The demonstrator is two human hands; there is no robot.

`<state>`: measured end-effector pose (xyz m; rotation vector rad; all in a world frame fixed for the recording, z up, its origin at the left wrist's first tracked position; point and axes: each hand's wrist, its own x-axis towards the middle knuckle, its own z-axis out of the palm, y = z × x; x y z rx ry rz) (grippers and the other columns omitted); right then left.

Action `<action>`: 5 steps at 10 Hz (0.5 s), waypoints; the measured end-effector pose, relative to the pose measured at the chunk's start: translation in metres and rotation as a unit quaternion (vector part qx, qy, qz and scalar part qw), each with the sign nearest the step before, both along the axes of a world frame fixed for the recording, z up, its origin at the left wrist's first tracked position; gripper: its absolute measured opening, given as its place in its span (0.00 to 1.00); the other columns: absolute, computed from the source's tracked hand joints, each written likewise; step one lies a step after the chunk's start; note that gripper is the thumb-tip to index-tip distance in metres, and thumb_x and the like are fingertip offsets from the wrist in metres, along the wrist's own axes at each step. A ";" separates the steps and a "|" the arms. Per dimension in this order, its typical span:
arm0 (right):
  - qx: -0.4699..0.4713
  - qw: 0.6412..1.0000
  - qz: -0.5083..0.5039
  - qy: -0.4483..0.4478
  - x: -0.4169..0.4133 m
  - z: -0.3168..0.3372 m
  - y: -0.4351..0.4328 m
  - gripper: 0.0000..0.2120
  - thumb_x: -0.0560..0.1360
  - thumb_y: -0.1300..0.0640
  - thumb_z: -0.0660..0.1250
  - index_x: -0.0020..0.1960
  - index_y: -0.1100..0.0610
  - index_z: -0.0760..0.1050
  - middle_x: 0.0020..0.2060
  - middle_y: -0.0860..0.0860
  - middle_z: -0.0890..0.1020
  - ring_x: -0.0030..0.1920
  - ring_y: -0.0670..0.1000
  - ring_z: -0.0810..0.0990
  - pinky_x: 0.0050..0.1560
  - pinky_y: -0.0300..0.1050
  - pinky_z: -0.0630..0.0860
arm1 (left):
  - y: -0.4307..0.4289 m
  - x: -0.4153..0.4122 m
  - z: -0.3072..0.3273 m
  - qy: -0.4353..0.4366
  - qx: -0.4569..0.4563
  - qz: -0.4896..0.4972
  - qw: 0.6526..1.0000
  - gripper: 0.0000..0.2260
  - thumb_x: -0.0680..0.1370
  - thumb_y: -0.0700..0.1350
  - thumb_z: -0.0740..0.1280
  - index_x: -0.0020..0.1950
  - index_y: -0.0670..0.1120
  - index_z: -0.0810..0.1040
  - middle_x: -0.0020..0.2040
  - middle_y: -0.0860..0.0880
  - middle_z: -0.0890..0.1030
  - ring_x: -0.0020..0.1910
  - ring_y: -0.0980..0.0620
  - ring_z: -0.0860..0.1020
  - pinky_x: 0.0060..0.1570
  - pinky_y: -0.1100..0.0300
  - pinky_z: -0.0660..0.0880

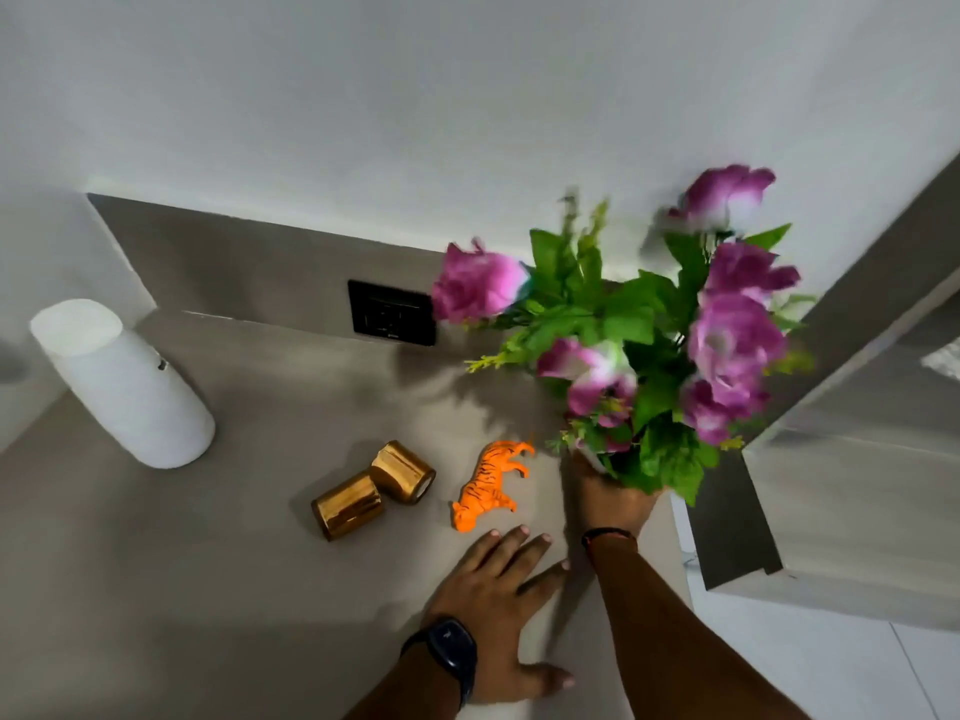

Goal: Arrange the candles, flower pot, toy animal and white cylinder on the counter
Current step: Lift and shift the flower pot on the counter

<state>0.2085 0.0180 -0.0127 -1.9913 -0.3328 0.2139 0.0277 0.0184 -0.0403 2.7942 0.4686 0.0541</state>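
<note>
My right hand (pixel 610 498) grips the flower pot (pixel 592 458) from below at the counter's right end; its purple roses and green leaves (pixel 654 330) hide most of the white pot and look blurred. My left hand (pixel 498 589) lies flat on the grey counter (pixel 208 589), fingers spread, holding nothing, just below the orange toy tiger (pixel 491 485). The tiger lies on its side. Two gold candles (pixel 374 491) lie tipped over and touching, left of the tiger. The white cylinder (pixel 122 381) stands at the far left.
A black wall socket (pixel 392 312) sits in the grey backsplash behind the counter. A grey cabinet or shelf unit (pixel 841 459) rises close on the right of the flowers. White floor tiles (pixel 831 662) show beyond the counter's right edge.
</note>
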 end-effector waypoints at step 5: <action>-0.062 0.991 -0.015 -0.116 -0.008 -0.004 0.014 0.38 0.57 0.45 0.80 0.57 0.66 0.74 0.54 0.66 0.78 0.60 0.64 0.72 0.66 0.54 0.59 | 0.000 -0.002 0.004 -0.002 0.037 -0.008 0.999 0.44 0.69 0.77 0.51 0.75 0.49 0.58 0.78 0.47 0.54 0.76 0.45 0.46 0.71 0.47 0.36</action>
